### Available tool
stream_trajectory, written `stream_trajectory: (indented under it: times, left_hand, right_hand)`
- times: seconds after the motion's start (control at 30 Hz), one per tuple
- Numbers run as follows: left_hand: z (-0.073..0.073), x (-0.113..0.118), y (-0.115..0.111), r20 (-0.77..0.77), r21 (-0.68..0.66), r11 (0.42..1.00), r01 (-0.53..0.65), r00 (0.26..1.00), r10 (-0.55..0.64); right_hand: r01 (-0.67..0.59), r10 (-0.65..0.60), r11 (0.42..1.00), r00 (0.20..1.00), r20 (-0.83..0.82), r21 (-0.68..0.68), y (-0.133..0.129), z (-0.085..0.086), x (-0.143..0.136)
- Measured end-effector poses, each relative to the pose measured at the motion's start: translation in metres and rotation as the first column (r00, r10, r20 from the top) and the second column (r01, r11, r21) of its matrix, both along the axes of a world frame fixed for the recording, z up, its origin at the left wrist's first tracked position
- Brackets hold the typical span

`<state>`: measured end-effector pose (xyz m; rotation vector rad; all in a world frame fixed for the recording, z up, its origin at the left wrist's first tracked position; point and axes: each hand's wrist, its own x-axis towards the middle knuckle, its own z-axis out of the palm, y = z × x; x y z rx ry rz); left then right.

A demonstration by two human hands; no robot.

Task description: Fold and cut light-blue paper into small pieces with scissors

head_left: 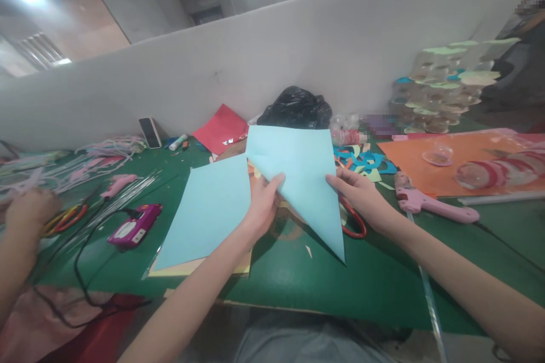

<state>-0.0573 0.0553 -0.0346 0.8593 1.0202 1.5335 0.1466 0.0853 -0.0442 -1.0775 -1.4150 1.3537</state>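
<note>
A light-blue sheet of paper (pixel 298 164), its lower left side running on a slant to a pointed bottom corner, is held up above the table between both hands. My left hand (pixel 266 204) pinches its slanted left edge, thumb on top. At the right edge my right hand (pixel 355 190) grips it between thumb and fingers. Red scissor handles (pixel 354 220) show just below my right hand; the blades are hidden. Left of the held sheet lies a stack of paper with another light-blue sheet (pixel 204 215) on top and yellow beneath.
A purple power strip (pixel 136 226) and pink glue gun (pixel 434 204) lie on the green table (pixel 289 281). Behind are a red sheet (pixel 223 127), black plastic bag (pixel 296 106) and blue paper scraps (pixel 370 160). Another person's hand (pixel 32 210) is at far left, beside orange-handled scissors (pixel 66 220).
</note>
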Motion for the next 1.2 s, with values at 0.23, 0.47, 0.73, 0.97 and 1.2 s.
stream_trajectory:
  times: [0.23, 0.47, 0.73, 0.97, 1.2]
  left_hand:
    - [-0.002, -0.002, 0.002, -0.013, -0.006, 1.000, -0.011, 1.000, 0.011]
    - [0.000, -0.002, 0.001, -0.024, -0.009, 1.000, -0.024, 0.999, 0.024]
    - [0.002, -0.003, -0.001, -0.111, -0.054, 0.998, -0.034, 0.993, 0.027]
    - [0.001, -0.010, 0.000, -0.222, -0.113, 0.993, -0.028, 0.975, 0.002]
    - [0.000, -0.011, 0.001, -0.252, -0.136, 0.991, -0.006, 0.967, -0.028]
  right_hand:
    - [-0.045, 0.042, 0.998, 0.997, -0.064, -0.035, -0.001, -0.001, 0.000]
    - [-0.046, 0.042, 0.997, 0.997, -0.067, -0.054, 0.001, -0.004, -0.001]
    - [-0.041, 0.027, 0.989, 0.995, -0.097, -0.140, 0.004, -0.009, -0.002]
    - [-0.061, 0.043, 0.989, 0.990, -0.132, -0.138, 0.006, -0.010, 0.000]
    - [-0.064, 0.042, 0.985, 0.990, -0.134, -0.159, 0.006, -0.010, 0.001]
